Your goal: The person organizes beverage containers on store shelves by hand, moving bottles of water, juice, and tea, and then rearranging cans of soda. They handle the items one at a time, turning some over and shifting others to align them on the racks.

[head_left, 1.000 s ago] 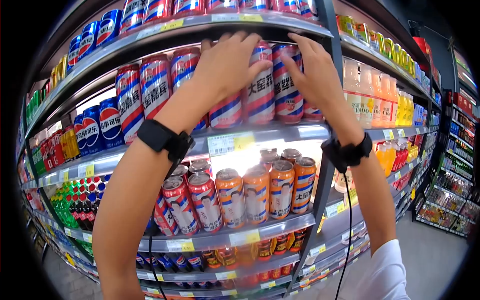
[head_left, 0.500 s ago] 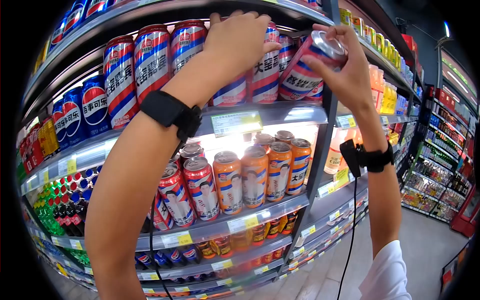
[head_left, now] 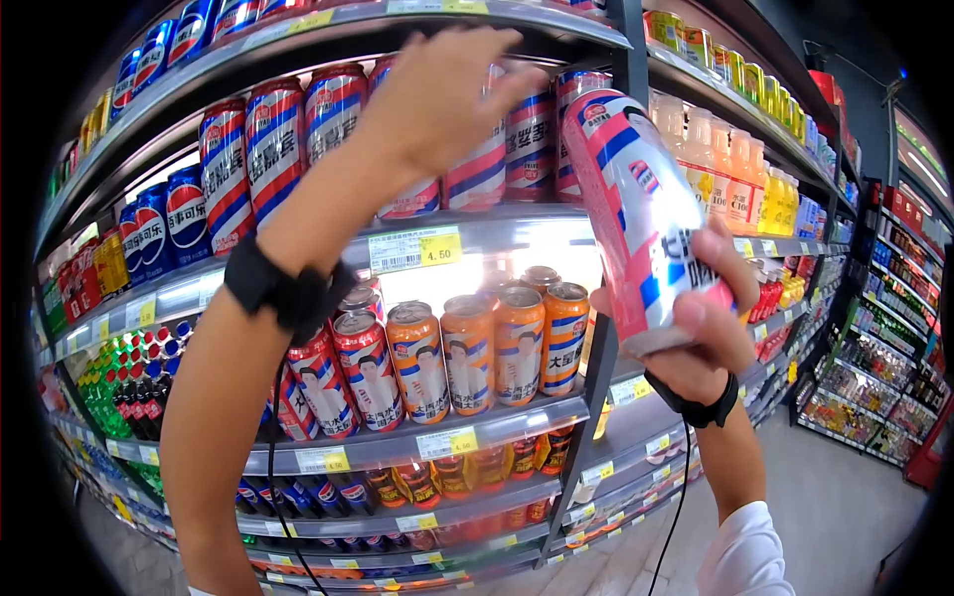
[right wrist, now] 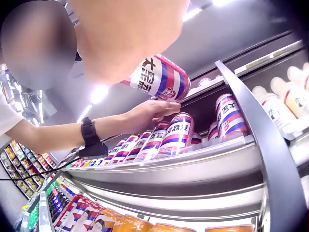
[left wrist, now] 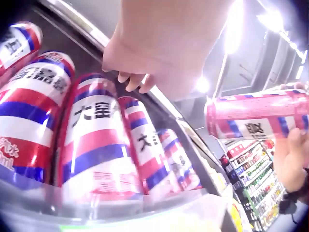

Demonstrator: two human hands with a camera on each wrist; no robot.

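Observation:
My right hand [head_left: 717,323] grips a tall pink, white and blue soda can [head_left: 636,204] around its lower part, in front of the shelf's right upright. The can tilts, with its top toward the upper left. In the right wrist view the can [right wrist: 166,79] shows dark lettering, and its other end is hidden behind the hand. My left hand [head_left: 437,99] reaches over the row of similar soda cans [head_left: 472,174], fingers extended, overlapping their tops in the head view. From the left wrist, its curved fingertips [left wrist: 133,83] appear above the row of cans [left wrist: 96,140].
Orange and red cans [head_left: 467,348] line the shelf below. A metal upright [head_left: 628,60] separates these shelves from bottled drinks [head_left: 730,164] at the right. Blue cola cans [head_left: 186,209] stand at the left. Black cords hang from both wrist straps. Another shelf rack [head_left: 894,348] stands across the aisle.
The right hand has taken a can out of the row's right end, tipped it and brought it closer, lower in view. The left hand has lifted somewhat off the can tops.

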